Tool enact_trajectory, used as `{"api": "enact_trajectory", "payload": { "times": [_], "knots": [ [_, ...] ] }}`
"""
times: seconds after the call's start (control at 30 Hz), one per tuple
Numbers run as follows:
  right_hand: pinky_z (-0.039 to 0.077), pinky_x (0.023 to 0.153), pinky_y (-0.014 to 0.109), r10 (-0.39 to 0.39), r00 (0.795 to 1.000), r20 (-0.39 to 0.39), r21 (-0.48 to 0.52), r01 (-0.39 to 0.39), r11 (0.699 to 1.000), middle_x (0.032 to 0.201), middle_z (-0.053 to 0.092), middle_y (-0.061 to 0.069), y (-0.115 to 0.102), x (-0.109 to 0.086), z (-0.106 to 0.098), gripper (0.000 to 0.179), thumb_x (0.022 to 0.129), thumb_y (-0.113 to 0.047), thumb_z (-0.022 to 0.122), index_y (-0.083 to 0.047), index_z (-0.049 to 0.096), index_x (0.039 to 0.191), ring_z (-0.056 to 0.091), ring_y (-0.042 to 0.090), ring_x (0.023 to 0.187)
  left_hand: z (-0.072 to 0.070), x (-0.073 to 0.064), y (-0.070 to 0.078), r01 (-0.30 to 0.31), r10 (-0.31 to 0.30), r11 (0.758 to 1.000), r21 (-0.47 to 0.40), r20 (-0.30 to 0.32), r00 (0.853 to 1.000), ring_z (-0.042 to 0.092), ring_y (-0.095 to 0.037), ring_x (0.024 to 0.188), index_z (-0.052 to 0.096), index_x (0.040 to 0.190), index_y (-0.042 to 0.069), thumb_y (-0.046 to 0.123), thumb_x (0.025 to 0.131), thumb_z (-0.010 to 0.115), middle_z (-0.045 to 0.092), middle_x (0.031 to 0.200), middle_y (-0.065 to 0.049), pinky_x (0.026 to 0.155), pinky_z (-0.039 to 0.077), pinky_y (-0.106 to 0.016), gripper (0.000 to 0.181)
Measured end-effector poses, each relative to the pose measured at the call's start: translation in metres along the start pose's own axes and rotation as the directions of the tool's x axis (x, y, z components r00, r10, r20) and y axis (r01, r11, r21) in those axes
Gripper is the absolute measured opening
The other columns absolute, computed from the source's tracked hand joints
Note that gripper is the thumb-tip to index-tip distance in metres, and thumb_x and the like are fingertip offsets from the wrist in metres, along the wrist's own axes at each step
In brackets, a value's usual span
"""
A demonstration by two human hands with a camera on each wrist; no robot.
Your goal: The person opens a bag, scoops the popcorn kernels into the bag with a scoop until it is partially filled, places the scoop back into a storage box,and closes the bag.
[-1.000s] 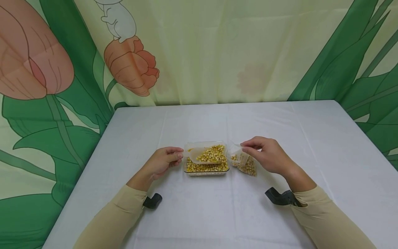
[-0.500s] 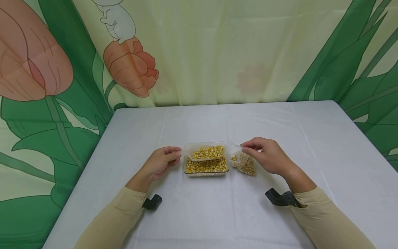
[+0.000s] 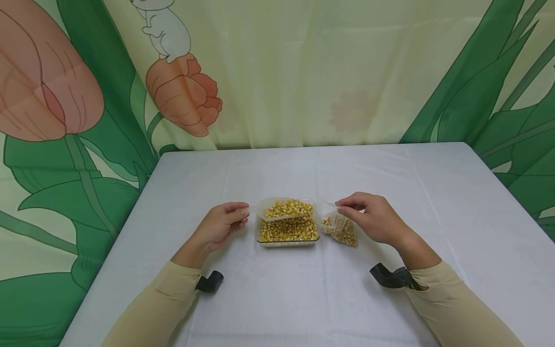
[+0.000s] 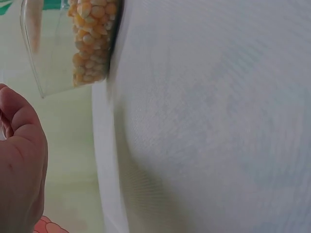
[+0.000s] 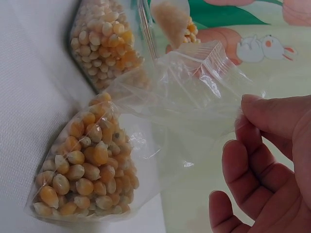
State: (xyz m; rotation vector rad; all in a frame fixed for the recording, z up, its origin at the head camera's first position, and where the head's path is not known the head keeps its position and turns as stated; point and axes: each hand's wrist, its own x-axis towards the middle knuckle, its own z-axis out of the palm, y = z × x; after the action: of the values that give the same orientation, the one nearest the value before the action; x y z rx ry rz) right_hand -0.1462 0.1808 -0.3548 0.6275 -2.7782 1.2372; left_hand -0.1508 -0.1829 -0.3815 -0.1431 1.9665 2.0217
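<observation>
In the head view my left hand (image 3: 222, 225) pinches the handle of a translucent scoop (image 3: 262, 209). Corn kernels fill the scoop, which is held over a clear rectangular container (image 3: 286, 244) holding more kernels. The container's wall also shows in the left wrist view, above my left hand (image 4: 22, 155). To the right, the thumb and forefinger of my right hand (image 3: 368, 214) pinch the top edge of a clear plastic bag (image 5: 170, 111). Kernels (image 5: 90, 170) lie in the bag's lower part, and its bottom sits on the table beside the container.
A white cloth covers the table (image 3: 277, 299). Behind it hangs a curtain (image 3: 303, 72) printed with flowers, leaves and a rabbit. Black wrist mounts (image 3: 392, 275) stick out under both sleeves.
My left hand has drawn slightly left. The scoop has shifted left and up over the container, with its kernels still in it. The right hand and the bag have barely moved.
</observation>
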Motion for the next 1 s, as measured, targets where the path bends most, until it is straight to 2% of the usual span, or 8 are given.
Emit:
{"api": "enact_trajectory", "payload": {
  "times": [0.4, 0.7, 0.87, 1.0],
  "knots": [
    [0.052, 0.073, 0.037, 0.01, 1.0, 0.002, 0.004, -0.01, 1.0, 0.099, 0.071, 0.001, -0.001, -0.001, 0.001, 0.016, 0.096, -0.011, 0.068, -0.003, 0.075, 0.109, 0.063, 0.022, 0.09, 0.004, -0.001, 0.002, 0.003, 0.0, 0.997, -0.074, 0.038, 0.999, 0.06, -0.007, 0.08, 0.044, 0.135, -0.016, 0.001, 0.103, 0.052, 0.061, 0.092, -0.001, 0.073, 0.053, -0.017, 0.037],
    [0.053, 0.073, 0.038, 0.01, 1.0, 0.003, -0.003, -0.01, 1.0, 0.099, 0.071, 0.002, 0.0, -0.001, 0.001, 0.016, 0.096, -0.011, 0.068, -0.004, 0.075, 0.109, 0.064, 0.022, 0.09, 0.008, 0.0, 0.003, -0.018, 0.026, 0.991, -0.131, 0.065, 0.998, 0.059, -0.005, 0.078, 0.041, 0.135, -0.017, 0.0, 0.104, 0.049, 0.06, 0.091, -0.001, 0.072, 0.052, -0.016, 0.036],
    [0.054, 0.073, 0.037, 0.002, 1.0, 0.002, -0.002, -0.002, 1.0, 0.099, 0.071, 0.002, 0.0, 0.0, 0.001, 0.016, 0.097, -0.01, 0.068, -0.004, 0.075, 0.109, 0.064, 0.022, 0.09, 0.01, 0.001, 0.003, -0.025, 0.035, 0.99, -0.138, 0.069, 0.997, 0.059, -0.005, 0.078, 0.04, 0.135, -0.017, 0.0, 0.104, 0.049, 0.06, 0.091, -0.001, 0.072, 0.052, -0.016, 0.037],
    [0.054, 0.073, 0.036, -0.002, 1.0, 0.005, -0.003, 0.002, 1.0, 0.1, 0.071, 0.002, 0.0, 0.001, 0.001, 0.016, 0.097, -0.01, 0.067, -0.003, 0.075, 0.11, 0.064, 0.021, 0.09, 0.013, 0.002, 0.004, -0.034, 0.043, 0.994, -0.105, 0.082, 0.996, 0.06, -0.006, 0.079, 0.041, 0.135, -0.018, 0.0, 0.103, 0.05, 0.06, 0.091, -0.001, 0.072, 0.052, -0.017, 0.038]
  ]
}}
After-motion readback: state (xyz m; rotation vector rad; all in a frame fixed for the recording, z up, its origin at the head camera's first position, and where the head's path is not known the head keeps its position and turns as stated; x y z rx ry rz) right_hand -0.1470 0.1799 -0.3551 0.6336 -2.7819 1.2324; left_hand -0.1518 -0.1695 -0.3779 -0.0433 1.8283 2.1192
